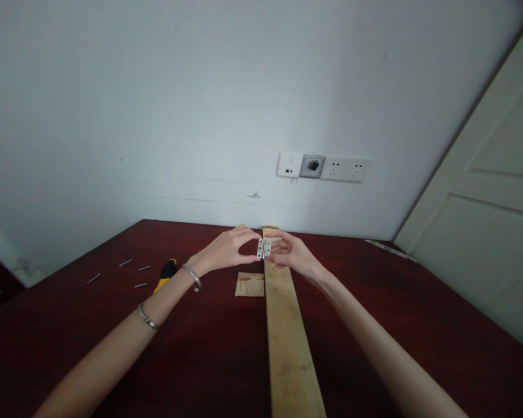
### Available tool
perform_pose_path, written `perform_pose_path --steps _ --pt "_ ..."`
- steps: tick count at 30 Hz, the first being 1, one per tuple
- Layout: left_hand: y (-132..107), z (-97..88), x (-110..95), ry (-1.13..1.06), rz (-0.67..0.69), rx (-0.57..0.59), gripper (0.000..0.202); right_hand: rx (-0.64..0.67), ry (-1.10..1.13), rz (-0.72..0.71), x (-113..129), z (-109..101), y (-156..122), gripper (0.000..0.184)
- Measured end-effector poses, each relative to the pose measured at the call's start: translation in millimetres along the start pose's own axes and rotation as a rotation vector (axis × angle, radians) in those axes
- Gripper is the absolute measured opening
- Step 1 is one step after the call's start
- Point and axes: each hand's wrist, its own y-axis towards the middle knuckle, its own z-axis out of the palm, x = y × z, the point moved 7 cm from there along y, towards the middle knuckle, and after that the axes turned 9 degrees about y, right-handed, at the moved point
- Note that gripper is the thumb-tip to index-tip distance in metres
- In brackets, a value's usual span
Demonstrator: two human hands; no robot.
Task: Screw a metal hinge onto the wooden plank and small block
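Between my two hands is a silver metal hinge [264, 248] with screw holes in its leaves, held above a long wooden board [287, 337]. My left hand [229, 248] pinches the hinge's left leaf between thumb and fingers. On the other side, my right hand [294, 254] grips the right leaf with thumb and fingertips. The board runs from the front edge of the view back toward the wall. A small square wood piece [250, 285] lies against the board's left side, below the hinge.
Several screws [125, 263] are scattered on the dark red table [192, 360] at the left. A yellow and black tool handle [166, 274] lies partly behind my left forearm. Wall sockets [342, 168] sit above the table's back edge. A thin strip [390, 250] lies at the back right.
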Motion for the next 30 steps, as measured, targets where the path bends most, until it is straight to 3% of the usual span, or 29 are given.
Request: perform_pose_path --steps 6,15,23,30 --pt "-9 11.1 2 0.079 0.022 0.047 0.035 0.059 -0.266 -0.208 -7 8 -5 0.053" --pt "-12 24.2 9 0.053 -0.009 0.107 0.035 0.071 -0.45 -0.174 -21 2 -6 0.042" --pt "-21 58.6 25 -0.033 -0.124 0.202 0.031 0.048 -0.572 -0.106 -59 -10 -3 0.043" --pt "-29 92.3 30 0.064 -0.166 0.334 0.036 0.081 -0.631 -0.145 -76 -24 -5 0.04"
